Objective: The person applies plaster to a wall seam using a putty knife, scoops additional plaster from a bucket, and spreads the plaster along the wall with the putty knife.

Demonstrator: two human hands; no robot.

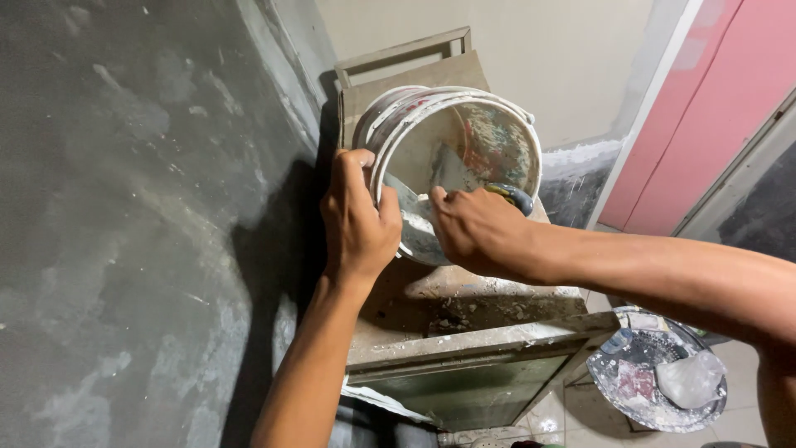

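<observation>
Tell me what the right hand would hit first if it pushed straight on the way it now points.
Most likely the bucket's inner wall. The right hand reaches into the tilted white bucket with a putty knife, blade leading. Depth inside is hard to judge.

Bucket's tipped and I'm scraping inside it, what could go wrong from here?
The white bucket is tilted on the dusty ledge, held only at its rim by the left hand; it could slip off. The right hand works a putty knife inside, so paste may spill toward the floor and the second bucket below.
</observation>
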